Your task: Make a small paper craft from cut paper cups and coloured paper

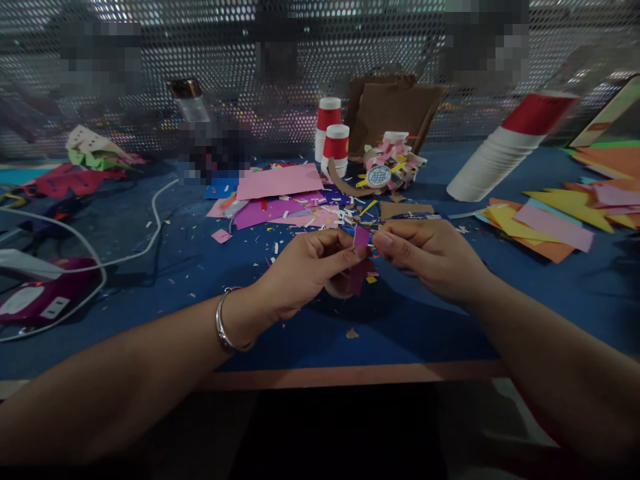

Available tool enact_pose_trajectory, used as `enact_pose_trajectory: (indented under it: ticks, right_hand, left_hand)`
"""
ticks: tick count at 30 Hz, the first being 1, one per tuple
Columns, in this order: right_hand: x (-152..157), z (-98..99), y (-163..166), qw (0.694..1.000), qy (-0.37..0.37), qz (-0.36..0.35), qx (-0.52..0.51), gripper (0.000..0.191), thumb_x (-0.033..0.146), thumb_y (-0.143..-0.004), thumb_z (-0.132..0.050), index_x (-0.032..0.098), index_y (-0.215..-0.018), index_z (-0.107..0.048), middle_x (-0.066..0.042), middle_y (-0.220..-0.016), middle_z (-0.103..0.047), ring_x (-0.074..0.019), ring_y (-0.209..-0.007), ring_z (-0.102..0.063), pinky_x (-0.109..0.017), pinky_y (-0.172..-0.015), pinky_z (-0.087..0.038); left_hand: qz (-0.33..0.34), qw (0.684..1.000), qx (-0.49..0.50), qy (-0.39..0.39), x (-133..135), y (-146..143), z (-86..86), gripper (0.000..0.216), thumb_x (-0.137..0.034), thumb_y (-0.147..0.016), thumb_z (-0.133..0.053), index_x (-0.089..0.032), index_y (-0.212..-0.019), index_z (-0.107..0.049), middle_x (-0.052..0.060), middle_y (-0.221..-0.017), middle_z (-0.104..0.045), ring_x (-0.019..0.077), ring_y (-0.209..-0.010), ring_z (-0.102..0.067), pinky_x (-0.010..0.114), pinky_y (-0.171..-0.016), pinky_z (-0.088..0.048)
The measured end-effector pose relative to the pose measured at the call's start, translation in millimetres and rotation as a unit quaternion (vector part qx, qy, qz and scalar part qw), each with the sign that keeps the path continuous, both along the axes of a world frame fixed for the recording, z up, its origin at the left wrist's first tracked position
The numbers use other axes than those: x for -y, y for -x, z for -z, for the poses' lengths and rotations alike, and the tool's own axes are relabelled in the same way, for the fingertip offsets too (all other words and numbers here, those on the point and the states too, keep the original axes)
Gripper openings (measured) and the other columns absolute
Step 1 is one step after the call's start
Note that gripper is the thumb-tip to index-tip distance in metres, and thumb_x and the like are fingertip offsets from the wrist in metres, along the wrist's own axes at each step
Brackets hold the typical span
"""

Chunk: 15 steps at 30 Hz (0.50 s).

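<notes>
My left hand (pixel 320 261), with a silver bangle at the wrist, pinches a narrow purple paper strip (pixel 357 281) between thumb and fingers. The strip stands roughly upright, its lower end hanging below the thumb. Close beside its upper end, my right hand (pixel 425 252) is closed in a pinch; what those fingertips hold, if anything, is too small to make out. Under the left fingers shows part of a pale rounded thing (pixel 338 289), mostly hidden. Small paper scraps (pixel 330 217) lie on the blue tabletop (pixel 300 340) just beyond both hands.
Pink paper sheets (pixel 280 181) lie behind my left hand. Farther back are stacked paper cups (pixel 334 150), a paper-covered craft piece (pixel 393 167) and cardboard (pixel 393 117). A tall cup stack (pixel 510 150) leans at right, near coloured papers (pixel 545 230). A white cable (pixel 155 213) runs at left.
</notes>
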State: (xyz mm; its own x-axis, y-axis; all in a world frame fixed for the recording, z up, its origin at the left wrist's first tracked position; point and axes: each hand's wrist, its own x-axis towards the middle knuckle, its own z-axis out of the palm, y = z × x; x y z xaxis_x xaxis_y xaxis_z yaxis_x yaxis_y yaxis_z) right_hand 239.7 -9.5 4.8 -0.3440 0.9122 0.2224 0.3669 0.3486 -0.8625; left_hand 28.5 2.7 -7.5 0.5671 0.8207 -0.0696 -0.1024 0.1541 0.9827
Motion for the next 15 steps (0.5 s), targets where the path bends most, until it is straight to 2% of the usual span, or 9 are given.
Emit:
enact_pose_trajectory:
  ticks: [5, 9, 15]
  right_hand:
    - [-2.0, 5.2, -2.4, 0.999, 0.017, -0.009, -0.046, 0.056, 0.066, -0.094, -0.065, 0.022, -0.063, -0.048, 0.005, -0.057, -0.031, -0.0106, -0.052, -0.028, -0.03, -0.049, -0.02]
    - [-3.0, 5.3, -4.1, 0.998, 0.025, 0.003, -0.052, 0.055, 0.063, -0.097, -0.063, 0.021, -0.065, -0.05, 0.006, -0.057, -0.032, -0.0089, -0.05, -0.027, -0.03, -0.048, -0.018]
    - [-3.4, 3.2, -5.2, 0.998, 0.029, -0.009, -0.048, 0.054, 0.062, -0.097, -0.064, 0.02, -0.066, -0.051, 0.006, -0.057, -0.033, -0.0078, -0.05, -0.027, -0.029, -0.048, -0.018]
  left_hand:
    - [0.013, 1.0, -0.003, 0.015, 1.8, -1.1, -0.7, 0.023, -0.037, -0.092, -0.076, -0.016, -0.094, -0.068, 0.006, -0.09, -0.079, 0.0116, -0.071, -0.072, 0.022, -0.065, -0.056]
    - [-0.013, 0.999, -0.006, -0.043, 0.4, 0.9, -4.2, 0.023, -0.036, -0.093, -0.075, -0.014, -0.088, -0.069, 0.003, -0.077, -0.075, 0.0086, -0.064, -0.065, 0.021, -0.064, -0.053]
    - [-0.046, 0.99, -0.047, -0.126, -3.6, 6.0, -8.8, 0.028, -0.04, -0.089, -0.078, -0.014, -0.082, -0.071, 0.001, -0.074, -0.07, 0.0087, -0.065, -0.062, 0.021, -0.065, -0.051]
